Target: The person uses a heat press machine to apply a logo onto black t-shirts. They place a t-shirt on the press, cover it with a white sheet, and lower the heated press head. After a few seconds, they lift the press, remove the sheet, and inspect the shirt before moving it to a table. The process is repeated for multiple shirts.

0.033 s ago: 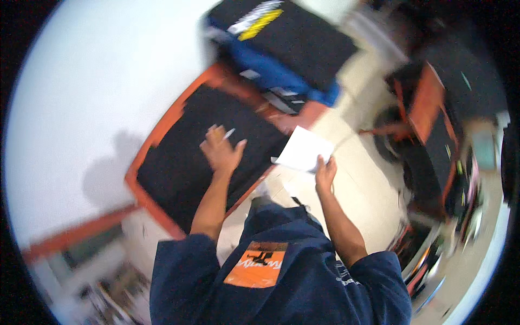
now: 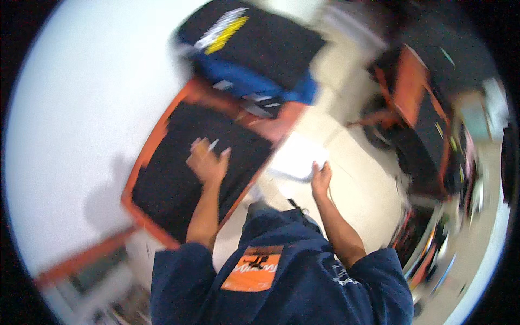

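My left hand point(image 2: 207, 163) is over the black top point(image 2: 179, 157) of a table with a red-brown wooden rim, its fingers and thumb spread. A small, slim white thing point(image 2: 214, 144) shows between the thumb and fingers; blur hides whether it is held or lies on the table. Past the table's right edge, my right hand point(image 2: 322, 180) grips white paper point(image 2: 297, 158) by its right side, thumb on top. The paper is almost flat and overexposed, so I cannot tell whether it is one sheet or several.
A blue and black bag-like item point(image 2: 260, 54) with white and yellow marks stands on the table's far end. To the right is another table point(image 2: 409, 97) with red-brown wood and black parts. A white wall point(image 2: 76, 108) borders the left; pale floor tiles point(image 2: 357, 162) lie between.
The view has swung, so the table and bag appear farther left and lower. The paper in my right hand now looks flatter and brighter. My left hand keeps its spread pose.
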{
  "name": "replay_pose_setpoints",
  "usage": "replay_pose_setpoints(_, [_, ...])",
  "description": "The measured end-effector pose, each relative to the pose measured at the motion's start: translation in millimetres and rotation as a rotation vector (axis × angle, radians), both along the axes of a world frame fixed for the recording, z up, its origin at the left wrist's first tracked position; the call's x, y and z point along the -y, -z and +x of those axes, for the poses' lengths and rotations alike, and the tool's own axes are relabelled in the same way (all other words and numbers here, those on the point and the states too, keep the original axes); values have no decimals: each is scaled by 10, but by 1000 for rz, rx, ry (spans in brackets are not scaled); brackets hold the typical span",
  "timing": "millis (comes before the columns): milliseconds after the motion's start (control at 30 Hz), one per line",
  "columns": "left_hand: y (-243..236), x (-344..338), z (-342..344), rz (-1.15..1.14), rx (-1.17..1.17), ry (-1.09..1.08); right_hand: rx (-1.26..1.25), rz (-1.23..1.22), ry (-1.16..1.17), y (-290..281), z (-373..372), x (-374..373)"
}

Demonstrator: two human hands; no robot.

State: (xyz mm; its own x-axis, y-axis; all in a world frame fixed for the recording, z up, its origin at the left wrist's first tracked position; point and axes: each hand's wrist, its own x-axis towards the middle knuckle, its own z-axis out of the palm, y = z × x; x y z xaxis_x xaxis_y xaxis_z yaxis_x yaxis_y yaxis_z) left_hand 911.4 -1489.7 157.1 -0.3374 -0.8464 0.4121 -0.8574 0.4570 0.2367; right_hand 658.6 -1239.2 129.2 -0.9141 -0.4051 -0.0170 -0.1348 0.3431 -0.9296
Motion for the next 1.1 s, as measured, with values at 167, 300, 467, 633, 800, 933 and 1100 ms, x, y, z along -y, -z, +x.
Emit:
replay_pose_setpoints(167, [72,-241,-79,-33,157,68,-74,322,557,230,-281,-2218])
replay_pose_setpoints(300, [298,-499,-98,149,461,-236,-24,130,1011,394,-98,-3782])
replay_pose_setpoints(467, [654,-1582,-1386,230,402,9,198,107,1394,565,105,-5399])
replay_pose_setpoints(633, [1077,-2888,-2648,215,351,583,245,-164,1660,602,264,-6699])
replay_pose_setpoints(800, [1470,-3529,-3655,262,427,848,306,-481,1827,391,164,-7614])
replay_pose_setpoints(933, [1719,-4210,-4436,550,694,841,133,-595,1964,44,-120,-8636])
replay_pose_setpoints(1100, [1921,-5443,-5850,947,918,678,-71,-706,2063,-395,-315,-10027])
